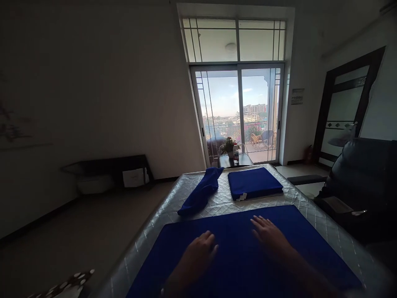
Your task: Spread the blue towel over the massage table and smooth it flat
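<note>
A dark blue cloth (235,256) is spread flat over the near part of a table with a silvery quilted cover (149,231). My left hand (200,250) is over its left half, fingers loosely bent and apart, with nothing seen in them. On the right, my right hand (268,231) is stretched out palm down over the same cloth, fingers spread. Whether either palm presses on the fabric is hard to tell. Beyond the spread cloth lie a folded stack of blue cloth (256,182) with small white tags and, to its left, a crumpled blue cloth (203,192).
A black chair (366,186) stands close to the table's right side. Past the far edge, a small table (245,160) bears a potted plant (229,145) and a bottle (236,153). Sliding glass doors (238,111) open onto a balcony. A low black stand (114,165) is by the left wall.
</note>
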Available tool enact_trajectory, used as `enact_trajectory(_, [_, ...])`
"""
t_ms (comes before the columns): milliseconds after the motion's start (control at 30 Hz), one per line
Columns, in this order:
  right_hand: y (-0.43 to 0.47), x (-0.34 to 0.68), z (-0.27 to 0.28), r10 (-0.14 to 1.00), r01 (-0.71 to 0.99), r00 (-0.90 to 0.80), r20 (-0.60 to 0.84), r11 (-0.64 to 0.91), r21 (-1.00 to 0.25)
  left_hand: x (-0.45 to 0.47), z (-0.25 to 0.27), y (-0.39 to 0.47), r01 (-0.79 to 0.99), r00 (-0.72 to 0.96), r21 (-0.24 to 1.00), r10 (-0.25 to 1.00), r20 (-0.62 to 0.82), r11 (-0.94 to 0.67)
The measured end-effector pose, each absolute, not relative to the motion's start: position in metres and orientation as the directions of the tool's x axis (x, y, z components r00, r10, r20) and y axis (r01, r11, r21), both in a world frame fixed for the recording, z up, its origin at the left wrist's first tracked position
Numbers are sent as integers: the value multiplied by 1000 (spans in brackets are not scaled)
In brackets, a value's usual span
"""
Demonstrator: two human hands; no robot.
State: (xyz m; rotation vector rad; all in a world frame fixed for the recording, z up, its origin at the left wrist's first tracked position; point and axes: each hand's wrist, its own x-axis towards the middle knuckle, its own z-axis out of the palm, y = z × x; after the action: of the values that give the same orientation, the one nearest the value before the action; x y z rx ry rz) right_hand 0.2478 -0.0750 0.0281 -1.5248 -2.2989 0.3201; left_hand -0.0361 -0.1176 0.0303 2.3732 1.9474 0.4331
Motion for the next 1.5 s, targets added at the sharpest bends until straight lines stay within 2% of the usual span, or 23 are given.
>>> enact_trajectory(133, [-67, 201, 16, 881, 795, -433, 191, 473, -378, 11, 18, -88, 926, 289, 193, 937, 198, -326])
enact_trajectory(333, [-66, 210, -24, 877, 814, -457, 151, 481, -326, 15, -24, -90, 889, 393, 141, 885, 251, -435])
enact_trajectory(567, [-62, 214, -26, 880, 816, -465, 94, 467, -340, 15, -24, -89, 876, 392, 186, 881, 264, -446])
enact_trajectory(1067, [-64, 214, -20, 847, 794, -500, 182, 532, -295, 14, -20, -92, 867, 421, 158, 864, 277, -473])
enact_trajectory(1500, [-74, 210, -14, 773, 704, -597, 216, 634, -321, 11, -22, -92, 850, 424, 193, 854, 303, -491])
